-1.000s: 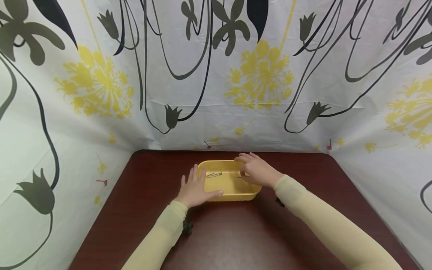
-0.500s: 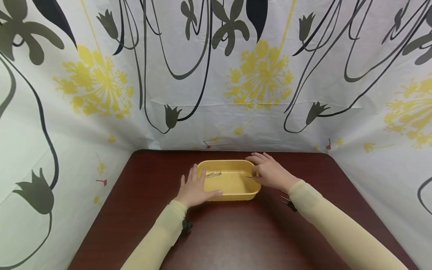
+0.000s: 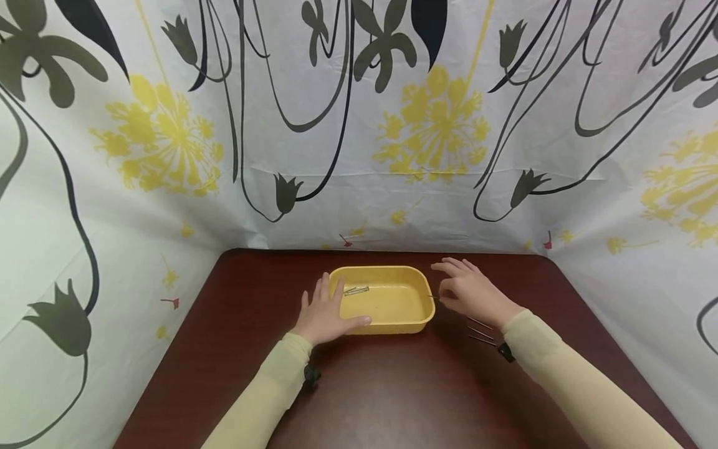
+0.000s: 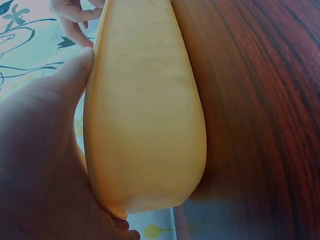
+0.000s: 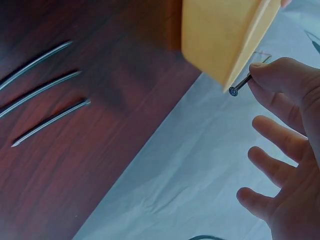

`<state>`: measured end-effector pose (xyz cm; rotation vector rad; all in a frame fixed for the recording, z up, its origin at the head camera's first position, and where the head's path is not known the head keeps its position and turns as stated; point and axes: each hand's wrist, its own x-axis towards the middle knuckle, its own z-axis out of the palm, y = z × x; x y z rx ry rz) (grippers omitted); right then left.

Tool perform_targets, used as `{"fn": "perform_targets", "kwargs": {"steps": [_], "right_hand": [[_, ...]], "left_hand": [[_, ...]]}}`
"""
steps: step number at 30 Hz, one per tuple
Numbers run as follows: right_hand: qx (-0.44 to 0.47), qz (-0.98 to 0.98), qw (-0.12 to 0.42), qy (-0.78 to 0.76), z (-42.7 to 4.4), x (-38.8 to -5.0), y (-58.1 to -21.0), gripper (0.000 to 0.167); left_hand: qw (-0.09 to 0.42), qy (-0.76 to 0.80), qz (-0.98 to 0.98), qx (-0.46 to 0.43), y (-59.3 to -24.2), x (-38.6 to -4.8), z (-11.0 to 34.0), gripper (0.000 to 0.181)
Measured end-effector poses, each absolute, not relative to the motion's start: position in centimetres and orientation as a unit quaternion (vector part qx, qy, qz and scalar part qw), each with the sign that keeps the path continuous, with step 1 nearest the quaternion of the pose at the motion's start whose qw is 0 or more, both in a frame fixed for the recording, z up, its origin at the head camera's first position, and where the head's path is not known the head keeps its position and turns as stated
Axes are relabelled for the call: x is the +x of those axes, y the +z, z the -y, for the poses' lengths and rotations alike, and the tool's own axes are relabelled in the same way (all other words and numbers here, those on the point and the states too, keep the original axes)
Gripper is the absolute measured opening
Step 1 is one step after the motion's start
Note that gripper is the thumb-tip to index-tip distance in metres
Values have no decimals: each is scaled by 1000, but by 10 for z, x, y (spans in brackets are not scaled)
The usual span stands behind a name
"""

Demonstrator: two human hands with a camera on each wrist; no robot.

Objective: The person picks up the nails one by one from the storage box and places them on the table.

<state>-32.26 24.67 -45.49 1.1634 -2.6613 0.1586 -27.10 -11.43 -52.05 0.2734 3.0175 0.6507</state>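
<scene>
I see the right hand (image 3: 475, 295) pinching 1 nail (image 5: 242, 84), its head protruding past the thumb, beside the yellow tray (image 3: 387, 310); the left hand (image 3: 321, 317), spread, touches the tray.

The head view is bright, and the cloth (image 3: 348, 146) looks white and clear. The bench (image 3: 381, 399) is dark, with a soft, pale shine low in the middle of the frame. A soft shadow lies under the yellow tray (image 3: 387, 328) and spreads to its right. The side walls look stretched near the edges. The left wrist view is dimmer and bluish, with the left hand (image 4: 40, 145) in shade at the left. The right wrist view is darkest at upper left, but the nails (image 5: 50, 123) look sharp.
</scene>
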Motion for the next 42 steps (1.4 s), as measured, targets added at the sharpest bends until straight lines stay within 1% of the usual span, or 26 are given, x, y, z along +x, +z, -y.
{"fn": "perform_targets", "kwargs": {"steps": [4, 9, 16, 23, 32, 42], "right_hand": [[388, 912, 122, 47, -258, -321, -459, 21], [381, 913, 134, 54, -267, -318, -467, 27], [359, 927, 94, 52, -280, -317, -485, 26], [347, 932, 93, 43, -287, -319, -499, 28], [326, 942, 64, 36, -292, -319, -511, 32], [316, 946, 70, 33, -294, -317, -521, 33]], "left_hand": [[19, 214, -973, 88, -518, -268, 114, 126], [8, 226, -970, 93, -513, -263, 113, 121], [12, 216, -972, 94, -513, -262, 113, 120], [3, 221, -970, 99, -511, -261, 113, 118], [4, 219, -971, 97, -512, -261, 112, 120], [7, 207, -974, 93, -515, -263, 113, 126]]}}
